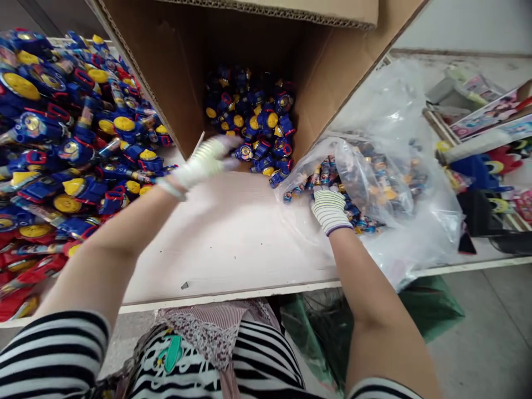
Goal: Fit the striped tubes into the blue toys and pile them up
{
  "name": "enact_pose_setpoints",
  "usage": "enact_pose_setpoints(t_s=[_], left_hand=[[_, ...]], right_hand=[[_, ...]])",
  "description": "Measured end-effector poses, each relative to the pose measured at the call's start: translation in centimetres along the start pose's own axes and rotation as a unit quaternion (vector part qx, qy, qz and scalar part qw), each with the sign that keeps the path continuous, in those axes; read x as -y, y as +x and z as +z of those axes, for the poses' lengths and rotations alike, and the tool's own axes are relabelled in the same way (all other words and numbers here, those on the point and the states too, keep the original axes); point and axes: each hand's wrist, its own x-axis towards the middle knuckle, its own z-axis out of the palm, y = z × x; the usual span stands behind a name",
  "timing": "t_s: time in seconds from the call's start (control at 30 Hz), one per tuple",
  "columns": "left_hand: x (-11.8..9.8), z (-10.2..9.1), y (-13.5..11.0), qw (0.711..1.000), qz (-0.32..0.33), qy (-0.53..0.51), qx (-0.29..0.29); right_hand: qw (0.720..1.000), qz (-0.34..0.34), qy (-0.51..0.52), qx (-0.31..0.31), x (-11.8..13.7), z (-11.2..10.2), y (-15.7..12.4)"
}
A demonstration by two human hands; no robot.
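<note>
My right hand (330, 209), in a striped knit glove with a purple cuff, is pressed against the mouth of a clear plastic bag (409, 221), right beside the blue and yellow toys (328, 173) inside it. The fingers are bent, but I can't tell whether they're gripping a toy or only the plastic. The film lies over much of the bag's load, so those toys look hazy. My left hand (208, 160), in a white knit glove, is blurred above the lower edge of a cardboard box (178, 72). Its fingers point toward the box, and I can't tell whether they're holding anything.

Inside the box, a pile of blue, yellow and red toys (257, 113) sits just past those fingers. The box wall separates it from a much bigger heap of similar toys (70, 138) on my left. Both the box and the bag stand on a white board table (224, 238). Off to my right lie printed toy packages (490, 113). Below the table edge are a green bag (369, 324) and a grey floor (486, 327), and my striped sleeve (54, 349) shows at the bottom.
</note>
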Motion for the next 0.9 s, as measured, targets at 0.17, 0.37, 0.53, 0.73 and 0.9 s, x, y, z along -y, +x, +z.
enact_pose_setpoints(t_s=[0.17, 0.37, 0.53, 0.73, 0.9], left_hand=[[-1.9, 9.6, 7.5, 0.943, -0.030, 0.284, 0.174], [-1.6, 9.3, 4.1, 0.965, -0.137, 0.156, 0.158], [-1.6, 5.9, -4.4, 0.941, -0.216, -0.251, 0.071], [-3.7, 6.8, -11.0, 0.833, -0.195, -0.511, -0.080], [-4.6, 5.6, -12.7, 0.908, -0.175, -0.376, -0.059]], right_hand=[[0.998, -0.046, 0.050, -0.012, -1.0, -0.1, -1.6], [0.964, -0.048, 0.260, -0.025, -2.1, 2.8, -6.4], [0.982, -0.060, 0.173, 0.052, 0.8, 1.3, -8.1], [0.941, -0.213, 0.262, 0.007, 8.6, -4.5, -11.4], [0.961, -0.195, 0.197, 0.012, 12.1, -5.4, -13.0]])
